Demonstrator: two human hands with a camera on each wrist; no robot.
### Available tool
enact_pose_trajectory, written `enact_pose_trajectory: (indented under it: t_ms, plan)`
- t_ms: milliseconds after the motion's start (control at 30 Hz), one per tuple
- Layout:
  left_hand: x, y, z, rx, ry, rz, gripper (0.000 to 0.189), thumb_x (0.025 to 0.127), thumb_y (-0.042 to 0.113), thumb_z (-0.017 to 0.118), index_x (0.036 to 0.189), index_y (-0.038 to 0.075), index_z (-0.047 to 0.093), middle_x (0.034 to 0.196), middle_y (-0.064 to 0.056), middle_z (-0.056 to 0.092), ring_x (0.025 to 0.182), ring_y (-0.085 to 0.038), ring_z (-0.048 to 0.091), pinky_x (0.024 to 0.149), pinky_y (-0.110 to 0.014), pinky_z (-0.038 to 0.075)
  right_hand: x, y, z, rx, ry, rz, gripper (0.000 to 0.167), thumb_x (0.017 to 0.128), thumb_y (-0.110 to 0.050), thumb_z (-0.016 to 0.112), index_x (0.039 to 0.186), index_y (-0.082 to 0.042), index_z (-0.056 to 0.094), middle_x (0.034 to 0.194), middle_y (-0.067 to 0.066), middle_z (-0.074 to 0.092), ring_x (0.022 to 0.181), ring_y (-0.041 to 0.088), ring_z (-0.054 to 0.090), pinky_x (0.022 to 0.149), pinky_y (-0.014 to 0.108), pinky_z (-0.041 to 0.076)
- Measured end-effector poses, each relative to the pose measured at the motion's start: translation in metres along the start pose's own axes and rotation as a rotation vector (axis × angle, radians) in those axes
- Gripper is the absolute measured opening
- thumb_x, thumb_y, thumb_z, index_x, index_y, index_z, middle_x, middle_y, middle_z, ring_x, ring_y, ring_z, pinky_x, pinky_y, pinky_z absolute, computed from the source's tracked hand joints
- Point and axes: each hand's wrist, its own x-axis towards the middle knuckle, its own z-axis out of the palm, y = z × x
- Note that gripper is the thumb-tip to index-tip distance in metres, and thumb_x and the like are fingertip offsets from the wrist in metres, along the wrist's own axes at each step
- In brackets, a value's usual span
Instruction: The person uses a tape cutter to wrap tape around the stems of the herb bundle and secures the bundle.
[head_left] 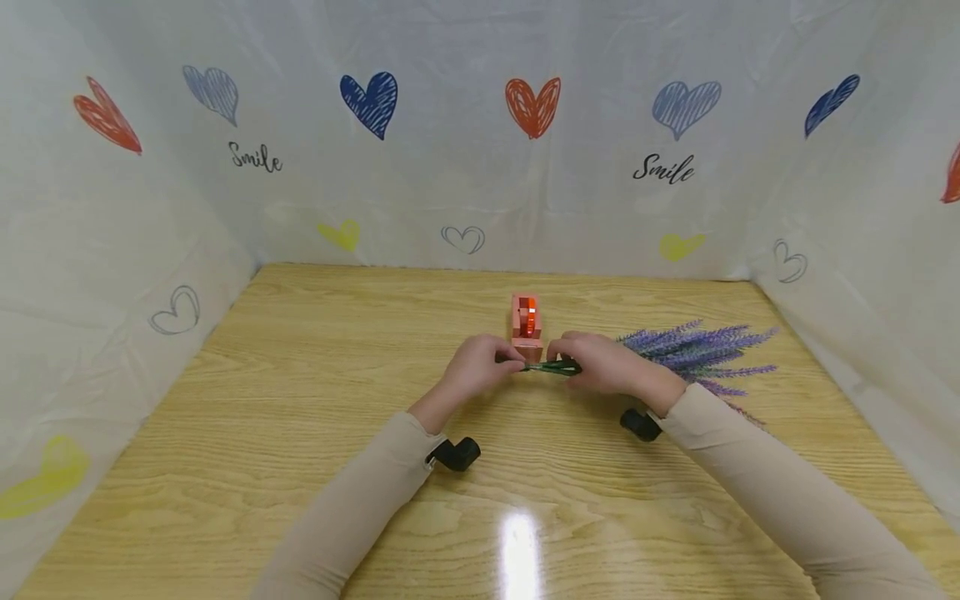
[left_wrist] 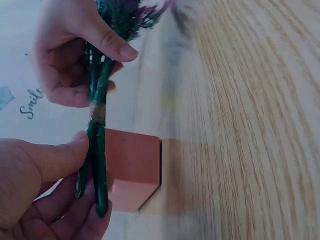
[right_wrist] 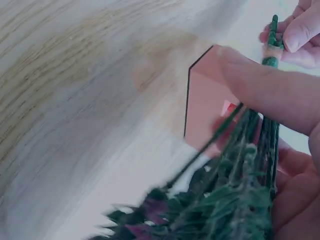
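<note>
A bunch of artificial lavender [head_left: 693, 350] with purple flower spikes lies toward the right, its green stems [left_wrist: 100, 165] pointing left between both hands. My right hand [head_left: 603, 364] grips the stems below the leaves. With thumb and fingers, my left hand [head_left: 480, 365] pinches the stems near their cut ends. Between the two hands, a narrow band of clear tape [left_wrist: 98, 114] wraps the stems. Just behind the stems stands a pink tape dispenser [head_left: 528, 348] holding a red-looking roll. The right hand and sleeve partly cover the bunch in the head view.
The wooden table [head_left: 315, 367] carries all of this. A white curtain [head_left: 450, 183] printed with hearts and "Smile" stands at the back and sides. Black wrist camera mounts [head_left: 459, 454] stick out from both sleeves.
</note>
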Motion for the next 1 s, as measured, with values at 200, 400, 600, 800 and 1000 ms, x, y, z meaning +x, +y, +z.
enact_pose_trajectory:
  t_ms: [200, 400, 600, 800, 1000]
  plan:
    - [0.004, 0.000, -0.001, 0.011, -0.057, 0.029, 0.013, 0.088, 0.013, 0.065, 0.098, 0.007, 0.073, 0.091, -0.001, 0.066, 0.085, -0.013, 0.058, 0.077, -0.028, 0.046, 0.001, 0.001, 0.004, 0.017, 0.036, -0.015, 0.024, 0.080, -0.001, 0.069, 0.103, -0.002, 0.066, 0.093, 0.006, 0.065, 0.080, 0.017, 0.060, 0.070, 0.035, 0.048]
    - [0.006, -0.001, 0.002, 0.020, -0.003, -0.004, 0.006, 0.085, 0.012, 0.069, 0.090, 0.011, 0.073, 0.090, 0.001, 0.066, 0.086, -0.015, 0.057, 0.079, -0.032, 0.045, 0.001, 0.002, 0.005, 0.026, 0.081, -0.004, 0.025, 0.079, -0.002, 0.071, 0.104, -0.002, 0.066, 0.095, 0.007, 0.064, 0.083, 0.020, 0.060, 0.072, 0.038, 0.049]
    - [0.008, -0.004, 0.004, -0.033, 0.034, 0.014, 0.004, 0.082, 0.009, 0.072, 0.086, 0.009, 0.073, 0.088, 0.000, 0.066, 0.082, -0.015, 0.056, 0.075, -0.031, 0.045, 0.002, 0.008, 0.006, 0.082, 0.075, 0.002, 0.027, 0.080, -0.003, 0.071, 0.106, -0.003, 0.065, 0.094, 0.006, 0.061, 0.081, 0.018, 0.057, 0.071, 0.037, 0.047]
    - [0.009, -0.008, 0.006, -0.100, 0.056, -0.005, 0.007, 0.079, 0.007, 0.075, 0.084, 0.010, 0.071, 0.087, 0.001, 0.065, 0.083, -0.014, 0.057, 0.077, -0.030, 0.045, 0.002, 0.010, 0.004, 0.118, 0.068, -0.002, 0.023, 0.081, -0.001, 0.068, 0.103, -0.001, 0.066, 0.091, 0.005, 0.058, 0.076, 0.016, 0.054, 0.067, 0.034, 0.045]
    - [0.008, -0.010, 0.010, -0.151, 0.101, -0.028, 0.017, 0.078, 0.017, 0.078, 0.085, 0.008, 0.065, 0.087, -0.001, 0.062, 0.081, -0.017, 0.055, 0.072, -0.030, 0.046, 0.004, 0.012, 0.007, 0.090, 0.096, 0.005, 0.017, 0.080, -0.001, 0.070, 0.096, -0.004, 0.067, 0.087, 0.003, 0.062, 0.076, 0.017, 0.056, 0.067, 0.035, 0.046]
